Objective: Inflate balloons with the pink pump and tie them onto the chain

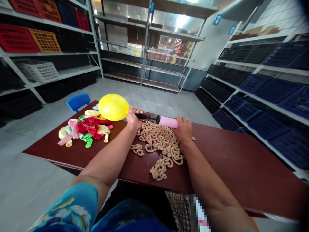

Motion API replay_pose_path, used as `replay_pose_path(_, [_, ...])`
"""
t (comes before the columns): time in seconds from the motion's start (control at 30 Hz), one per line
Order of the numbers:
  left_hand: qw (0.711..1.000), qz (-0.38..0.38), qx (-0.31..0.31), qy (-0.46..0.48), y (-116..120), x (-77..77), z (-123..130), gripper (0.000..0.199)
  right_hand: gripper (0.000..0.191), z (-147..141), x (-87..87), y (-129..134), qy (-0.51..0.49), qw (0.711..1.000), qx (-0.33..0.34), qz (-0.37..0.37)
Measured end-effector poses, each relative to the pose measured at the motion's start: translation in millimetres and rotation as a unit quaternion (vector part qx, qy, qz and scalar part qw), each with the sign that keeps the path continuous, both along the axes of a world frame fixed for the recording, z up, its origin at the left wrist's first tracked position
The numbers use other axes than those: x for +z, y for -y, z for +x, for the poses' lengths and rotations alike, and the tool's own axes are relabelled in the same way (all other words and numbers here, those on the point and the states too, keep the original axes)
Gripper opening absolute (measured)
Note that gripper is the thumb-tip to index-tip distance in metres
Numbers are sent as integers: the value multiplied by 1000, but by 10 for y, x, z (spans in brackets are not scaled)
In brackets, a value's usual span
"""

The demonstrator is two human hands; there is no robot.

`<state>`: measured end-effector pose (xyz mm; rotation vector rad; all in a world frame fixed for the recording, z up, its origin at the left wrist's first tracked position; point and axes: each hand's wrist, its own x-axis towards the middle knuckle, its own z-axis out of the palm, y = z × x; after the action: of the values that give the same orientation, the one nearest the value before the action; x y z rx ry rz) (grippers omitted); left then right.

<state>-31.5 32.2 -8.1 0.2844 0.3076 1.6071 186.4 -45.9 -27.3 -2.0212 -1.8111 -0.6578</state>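
Note:
A blown-up yellow balloon point(114, 107) points out to the left over the table, its neck inside the closed fingers of my left hand point(134, 118). From the other side of that hand sticks the black end of a balloon pump point(167, 121); a dark rod shows between it and the pink barrel. My right hand point(184, 129) is wrapped round the barrel's far right end. How the neck sits on the pump is hidden by my left fingers. Below the pump lies a heap of beige, curled, rope-like pieces point(164, 138). Limp balloons point(89, 127) in several colours are piled left of my left forearm.
The dark red table point(224, 151) stretches out to both sides. Behind its left corner stands a blue chair point(77, 101). Shelves with crates point(45, 71) line the left wall, dark blue crates point(267, 109) the right. A metal rack point(145, 58) stands at the back.

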Motion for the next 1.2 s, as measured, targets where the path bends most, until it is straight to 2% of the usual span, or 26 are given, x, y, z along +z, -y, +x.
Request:
replay_pose_path(0.1, [1000, 2, -19, -4, 49, 5, 84, 44, 36, -166, 26, 40, 12, 999, 29, -16])
replay_pose_path(0.2, [999, -5, -30, -16, 35, 7, 86, 45, 40, -194, 25, 45, 12, 998, 52, -31])
replay_pose_path(0.3, [999, -14, -15, -29, -20, 33, 6, 44, 40, -89, 12, 20, 5, 998, 44, -50])
replay_pose_path(0.5, [998, -14, 39, -38, -96, 133, -239, 41, 32, 275, -15, -8, -23, 997, -33, -62])
replay_pose_path(0.6, [997, -7, 60, -38, -86, 154, -285, 43, 31, 350, -40, -19, -31, 997, -33, -59])
replay_pose_path(0.73, [997, -8, 65, -40, -45, 132, -217, 45, 30, 226, -43, -25, -6, 997, 25, -70])
replay_pose_path(1.0, [999, -11, 8, -43, 74, 77, 93, 48, 33, -182, -2, 3, 31, 994, 81, -62])
replay_pose_path(1.1, [999, -7, 0, -53, 55, 112, 77, 48, 35, -139, 5, -10, 21, 995, 76, -60])
replay_pose_path(1.2, [998, -9, 14, -63, -7, 168, -31, 46, 36, 33, -1, -30, 7, 998, 39, -45])
